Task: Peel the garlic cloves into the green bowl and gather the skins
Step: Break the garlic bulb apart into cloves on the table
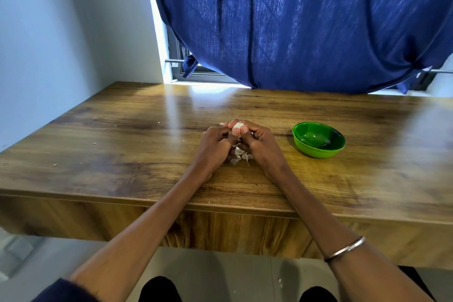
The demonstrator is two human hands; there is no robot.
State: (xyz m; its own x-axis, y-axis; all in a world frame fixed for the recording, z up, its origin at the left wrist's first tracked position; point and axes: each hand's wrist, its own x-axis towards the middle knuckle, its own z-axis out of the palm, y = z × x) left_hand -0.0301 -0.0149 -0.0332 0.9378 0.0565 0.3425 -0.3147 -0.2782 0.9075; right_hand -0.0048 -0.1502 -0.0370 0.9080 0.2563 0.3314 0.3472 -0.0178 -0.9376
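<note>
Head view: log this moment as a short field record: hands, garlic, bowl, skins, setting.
left hand: pinches the garlic clove
right hand: pinches the same clove from the other side
garlic clove: white, held above the table
green bowl: on the table to the right of the hands; no cloves visible inside
skins: small pile on the table under the hands
table: wooden, glossy
curtain: blue, behind the table

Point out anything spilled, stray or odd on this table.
Small pale bits lie scattered across the wooden table, away from the skins and cloves piled under the hands. The green bowl sits upright and undamaged. Both hands, left and right, grip one garlic clove.
</note>
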